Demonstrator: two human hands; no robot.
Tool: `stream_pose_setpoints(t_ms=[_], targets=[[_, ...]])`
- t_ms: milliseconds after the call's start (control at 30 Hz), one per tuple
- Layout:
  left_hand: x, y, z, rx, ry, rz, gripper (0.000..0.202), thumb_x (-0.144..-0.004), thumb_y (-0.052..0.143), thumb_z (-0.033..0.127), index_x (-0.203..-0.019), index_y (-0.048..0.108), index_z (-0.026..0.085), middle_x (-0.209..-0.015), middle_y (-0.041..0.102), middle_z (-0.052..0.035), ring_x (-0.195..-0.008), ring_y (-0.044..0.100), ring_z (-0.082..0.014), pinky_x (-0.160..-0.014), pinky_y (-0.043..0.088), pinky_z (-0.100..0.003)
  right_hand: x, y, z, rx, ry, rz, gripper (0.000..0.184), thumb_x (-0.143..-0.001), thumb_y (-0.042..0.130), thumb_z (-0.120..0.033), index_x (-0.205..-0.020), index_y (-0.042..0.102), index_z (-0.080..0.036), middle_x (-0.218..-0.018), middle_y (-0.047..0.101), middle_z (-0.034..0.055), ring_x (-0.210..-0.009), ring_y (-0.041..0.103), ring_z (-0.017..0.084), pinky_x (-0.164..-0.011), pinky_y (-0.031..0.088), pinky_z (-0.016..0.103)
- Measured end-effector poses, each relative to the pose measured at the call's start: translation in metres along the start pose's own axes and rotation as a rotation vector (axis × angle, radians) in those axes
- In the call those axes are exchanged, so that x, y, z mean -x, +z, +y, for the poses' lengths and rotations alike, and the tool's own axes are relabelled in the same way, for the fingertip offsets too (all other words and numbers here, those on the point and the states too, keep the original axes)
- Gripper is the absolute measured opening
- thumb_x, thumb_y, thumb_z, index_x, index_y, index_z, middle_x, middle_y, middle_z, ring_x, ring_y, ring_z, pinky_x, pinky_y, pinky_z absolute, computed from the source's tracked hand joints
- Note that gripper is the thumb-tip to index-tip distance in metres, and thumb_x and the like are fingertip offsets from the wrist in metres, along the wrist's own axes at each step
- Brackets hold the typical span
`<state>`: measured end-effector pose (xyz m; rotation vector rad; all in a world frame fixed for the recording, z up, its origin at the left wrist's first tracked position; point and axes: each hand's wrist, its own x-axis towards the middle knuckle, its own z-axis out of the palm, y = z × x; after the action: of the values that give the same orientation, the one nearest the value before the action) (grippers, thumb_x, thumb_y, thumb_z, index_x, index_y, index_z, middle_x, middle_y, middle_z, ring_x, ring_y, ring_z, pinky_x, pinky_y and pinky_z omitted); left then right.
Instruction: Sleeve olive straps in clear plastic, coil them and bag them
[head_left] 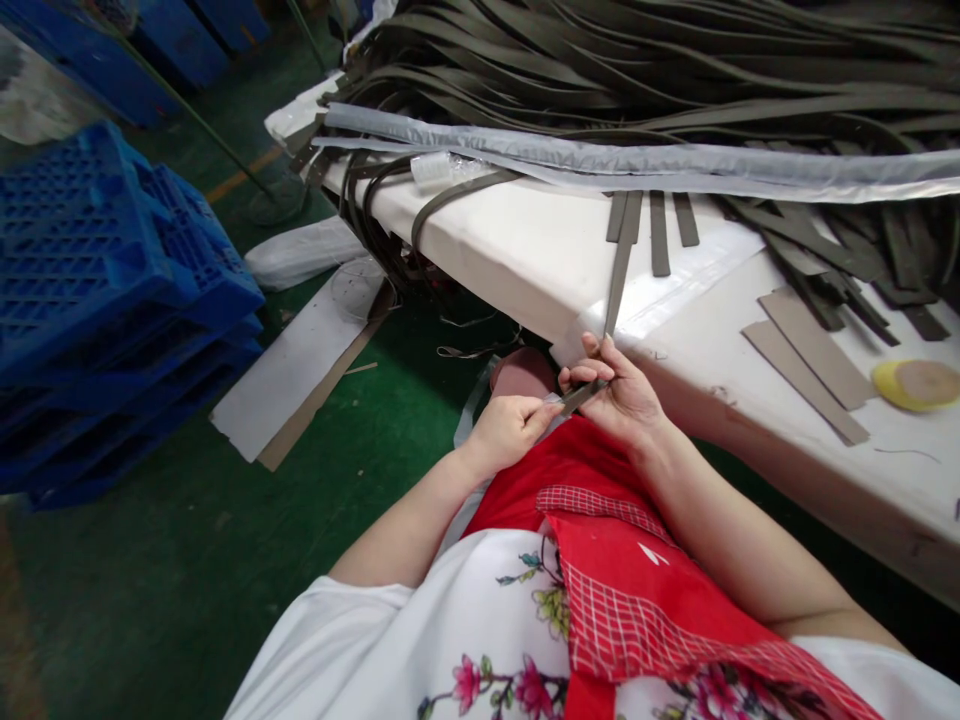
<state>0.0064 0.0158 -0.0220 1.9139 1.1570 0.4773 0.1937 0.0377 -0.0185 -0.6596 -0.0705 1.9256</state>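
The near edge of the white table (510, 230) runs slantwise down to the right, close beside the right hand (619, 392). Both hands are at this edge, in front of the person's red apron (600, 455). To the left, green floor (225, 570) lies between the table and a stack of blue pallets (75, 230); a white board (292, 360) and a brown board (322, 390) lie on it, the white one partly over the brown.

The dark strip (619, 270) comes down from the table, over its edge, to the right hand, where thumb and forefinger pinch it and the other fingers curl loosely. The left hand (504, 432) is closed, its thumb pressing on a short dark length that reaches across from the right hand. The fingers hide the join, so I cannot be sure both lengths are one strip.

Beside the held strip, three short strip ends (659, 235) show below the long plastic sheeting (637, 165): one to its left, two to its right. Behind the sheeting is a heap of dark strips (600, 60), too many to count. Two brown cards (817, 345) and one yellow tape roll (915, 385) lie at the right. One small clear roll (439, 172) sits near the left corner.
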Motion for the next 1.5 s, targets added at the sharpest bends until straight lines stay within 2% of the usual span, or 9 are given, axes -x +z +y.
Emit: stream_pose_setpoints(t_ms=[133, 300, 500, 700, 900, 1133, 1267, 1367, 1500], targets=[[0.002, -0.002, -0.004, 0.045, 0.136, -0.039, 0.038, -0.098, 0.039, 0.037, -0.071, 0.057, 0.017, -0.074, 0.058, -0.0023, -0.072, 0.054, -0.0152, -0.069, 0.043, -0.026, -0.001, 0.001, 0.001, -0.01, -0.026, 0.015, 0.014, -0.093, 0.061, -0.035, -0.087, 0.063, -0.023, -0.055, 0.049, -0.0101, -0.059, 0.06, 0.008, -0.086, 0.055, 0.025], [0.0, 0.002, -0.004, 0.086, 0.192, 0.055, 0.031, -0.1, 0.038, 0.033, -0.091, 0.063, 0.018, -0.105, 0.065, -0.0089, -0.099, 0.06, -0.0188, -0.091, 0.045, -0.029, 0.001, 0.003, 0.002, -0.016, -0.03, 0.003, 0.023, -0.093, 0.062, -0.031, -0.073, 0.057, -0.021, -0.071, 0.06, -0.0047, -0.07, 0.064, 0.01, -0.089, 0.056, 0.028], [-0.008, 0.005, 0.004, -0.028, 0.113, 0.143, 0.028, -0.099, 0.043, 0.038, -0.094, 0.064, 0.021, -0.089, 0.07, -0.0037, -0.08, 0.064, -0.0167, -0.075, 0.045, -0.026, 0.001, 0.007, 0.003, 0.076, -0.093, 0.085, 0.04, -0.085, 0.069, -0.046, -0.061, 0.049, -0.022, -0.077, 0.064, -0.0003, -0.069, 0.063, 0.014, -0.085, 0.058, 0.034], [-0.014, 0.008, 0.007, 0.02, 0.047, 0.183, 0.022, -0.095, 0.051, 0.039, -0.088, 0.06, 0.021, -0.077, 0.068, -0.0004, -0.066, 0.061, -0.0146, -0.063, 0.042, -0.025, -0.006, 0.002, 0.0, 0.183, -0.185, 0.058, 0.052, -0.082, 0.071, -0.051, -0.053, 0.038, -0.023, -0.069, 0.06, -0.0012, -0.063, 0.06, 0.014, -0.084, 0.059, 0.036], [-0.012, 0.008, 0.005, -0.063, 0.045, 0.303, 0.02, -0.093, 0.053, 0.035, -0.08, 0.058, 0.02, -0.075, 0.066, -0.0011, -0.067, 0.059, -0.0152, -0.065, 0.041, -0.026, -0.01, 0.013, -0.001, 0.107, -0.184, 0.122, 0.034, -0.09, 0.063, -0.049, -0.072, 0.053, -0.022, -0.052, 0.045, -0.009, -0.039, 0.04, 0.005, -0.055, 0.054, 0.021], [-0.01, 0.023, -0.003, 0.369, -0.116, 0.327, 0.022, -0.089, 0.058, 0.039, -0.095, 0.053, 0.018, -0.068, 0.059, 0.0032, -0.05, 0.047, -0.0084, -0.05, 0.035, -0.021, -0.014, 0.031, 0.0, 0.044, -0.151, 0.137, 0.035, -0.098, 0.05, -0.044, -0.073, 0.053, -0.019, -0.043, 0.035, -0.0101, -0.033, 0.027, 0.004, -0.042, 0.042, 0.016], [-0.013, 0.019, -0.007, 0.518, -0.077, 0.16, 0.033, -0.088, 0.059, 0.046, -0.095, 0.058, 0.014, -0.076, 0.061, -0.0004, -0.06, 0.051, -0.0098, -0.055, 0.038, -0.021, -0.016, 0.031, 0.002, -0.001, -0.109, 0.145, 0.04, -0.101, 0.041, -0.044, -0.071, 0.05, -0.02, -0.043, 0.033, -0.0094, -0.033, 0.027, 0.005, -0.042, 0.042, 0.017], [-0.012, 0.01, -0.009, 0.354, 0.027, 0.008, 0.04, -0.089, 0.055, 0.051, -0.075, 0.059, 0.014, -0.065, 0.052, 0.0028, -0.06, 0.045, -0.0103, -0.055, 0.034, -0.022, -0.016, 0.029, 0.002, -0.032, -0.097, 0.14, 0.039, -0.103, 0.036, -0.042, -0.071, 0.046, -0.021, -0.044, 0.034, -0.009, -0.033, 0.028, 0.005, -0.042, 0.042, 0.018], [-0.011, 0.005, -0.01, 0.135, 0.093, 0.009, 0.045, -0.099, 0.037, 0.043, -0.071, 0.059, 0.016, -0.065, 0.054, 0.0009, -0.064, 0.049, -0.0132, -0.063, 0.037, -0.025, -0.017, 0.027, 0.001, -0.086, -0.09, 0.153, 0.037, -0.104, 0.033, -0.037, -0.073, 0.044, -0.02, -0.047, 0.034, -0.0096, -0.033, 0.03, 0.005, -0.041, 0.04, 0.016]])
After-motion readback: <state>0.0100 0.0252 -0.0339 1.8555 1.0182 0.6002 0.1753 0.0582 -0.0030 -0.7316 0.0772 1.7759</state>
